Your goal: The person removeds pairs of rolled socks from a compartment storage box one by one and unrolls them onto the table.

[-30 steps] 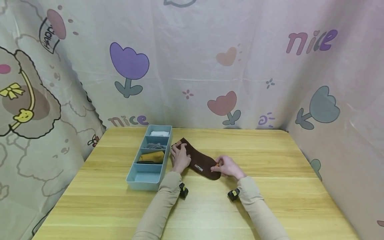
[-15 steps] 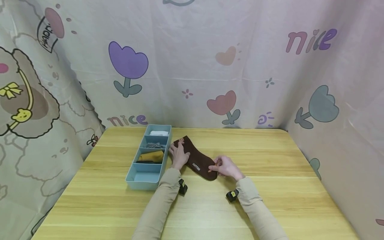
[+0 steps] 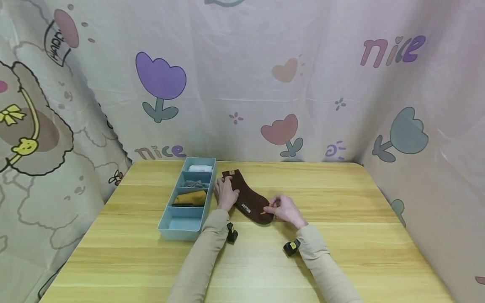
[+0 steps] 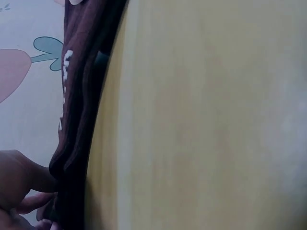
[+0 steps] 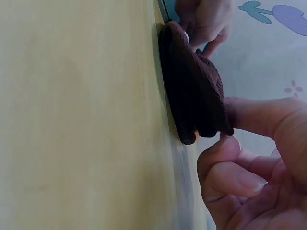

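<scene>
A dark brown sock (image 3: 246,195) marked "COTTON" lies aslant on the table, cuff at the far left and toe at the near right. Several layers show along its edge in the right wrist view; I cannot tell whether it is two socks stacked. My left hand (image 3: 226,195) rests on the cuff end, thumb and fingers spread and pressing from above. At the toe, near an orange mark, my right hand (image 3: 285,209) pinches the sock's edge between thumb and forefinger. That pinch shows closer up in the right wrist view, at the sock's toe (image 5: 206,110).
Left of the sock stands a light blue organiser box (image 3: 183,235) with several compartments. From the back, it holds a white folded item (image 3: 201,168), a grey item (image 3: 195,184) and a mustard sock-like item (image 3: 191,198); the nearest compartment is bare. A patterned curtain (image 3: 227,126) hangs behind the wooden table (image 3: 341,252).
The sock has turned, its cuff moving away and slightly right, its toe shifting slightly left. My right hand has moved a little left with the toe; my left hand stays at the cuff.
</scene>
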A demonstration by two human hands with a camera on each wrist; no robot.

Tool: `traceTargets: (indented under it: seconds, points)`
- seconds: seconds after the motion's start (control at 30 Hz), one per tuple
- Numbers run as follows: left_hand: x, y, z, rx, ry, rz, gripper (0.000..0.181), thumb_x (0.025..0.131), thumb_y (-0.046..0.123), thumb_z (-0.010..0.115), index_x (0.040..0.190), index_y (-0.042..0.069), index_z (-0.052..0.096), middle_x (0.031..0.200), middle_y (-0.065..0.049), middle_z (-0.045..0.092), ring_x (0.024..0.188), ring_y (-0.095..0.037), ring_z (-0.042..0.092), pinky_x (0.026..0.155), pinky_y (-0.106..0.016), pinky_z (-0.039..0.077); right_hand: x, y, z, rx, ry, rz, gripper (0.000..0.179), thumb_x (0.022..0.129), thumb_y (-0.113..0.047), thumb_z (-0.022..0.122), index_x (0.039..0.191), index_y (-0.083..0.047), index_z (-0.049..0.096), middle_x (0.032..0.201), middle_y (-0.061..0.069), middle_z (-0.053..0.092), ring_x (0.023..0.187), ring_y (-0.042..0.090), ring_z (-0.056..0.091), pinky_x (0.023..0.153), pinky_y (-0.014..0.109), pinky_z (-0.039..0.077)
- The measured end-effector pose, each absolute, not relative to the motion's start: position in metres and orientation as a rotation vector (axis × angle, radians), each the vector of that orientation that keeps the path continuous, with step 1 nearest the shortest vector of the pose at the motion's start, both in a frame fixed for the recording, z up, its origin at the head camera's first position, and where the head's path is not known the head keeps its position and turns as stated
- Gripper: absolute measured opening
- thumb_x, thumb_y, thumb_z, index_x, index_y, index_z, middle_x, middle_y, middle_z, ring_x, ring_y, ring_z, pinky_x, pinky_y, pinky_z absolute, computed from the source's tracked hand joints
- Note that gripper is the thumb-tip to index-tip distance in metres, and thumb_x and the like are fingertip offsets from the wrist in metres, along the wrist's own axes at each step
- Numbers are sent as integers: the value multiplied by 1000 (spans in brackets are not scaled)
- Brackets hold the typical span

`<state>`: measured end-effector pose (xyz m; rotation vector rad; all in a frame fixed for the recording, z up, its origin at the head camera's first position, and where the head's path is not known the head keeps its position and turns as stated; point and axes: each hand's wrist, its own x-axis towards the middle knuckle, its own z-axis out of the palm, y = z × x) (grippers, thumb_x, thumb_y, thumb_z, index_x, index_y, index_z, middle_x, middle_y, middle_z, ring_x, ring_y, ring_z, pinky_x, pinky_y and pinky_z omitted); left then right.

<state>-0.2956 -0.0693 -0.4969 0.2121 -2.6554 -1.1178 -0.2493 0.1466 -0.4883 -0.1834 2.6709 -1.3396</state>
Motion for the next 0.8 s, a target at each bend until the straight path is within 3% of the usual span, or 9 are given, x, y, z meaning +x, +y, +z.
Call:
traceTargets:
  seconds: [0.27, 0.6, 0.8]
  points:
    - [-302, -69, -496, 226, -2676, -1078, 56, 85, 5, 77, 137, 6, 56, 137, -23, 55, 125, -45, 47, 104, -55, 42, -252, 140, -490, -242, 2641, -1286, 24, 80, -25, 84, 82, -8, 67, 66, -3, 63, 49, 7, 52, 48, 20, 43]
    - [-311, -69, -498, 171, -2607, -1162, 51, 85, -6, 70, 134, 1, 56, 134, -24, 55, 121, -46, 52, 105, -54, 43, -256, 123, -491, -124, 2512, -1384, 39, 81, -21, 84, 104, -1, 61, 63, 3, 63, 41, 9, 52, 39, 21, 41]
    - [-318, -70, -498, 187, -2604, -1133, 50, 86, -6, 69, 133, 3, 57, 135, -22, 55, 121, -47, 54, 103, -55, 46, -260, 116, -490, -106, 2582, -1334, 32, 81, -22, 84, 95, -6, 62, 68, 1, 63, 43, 9, 51, 39, 20, 39]
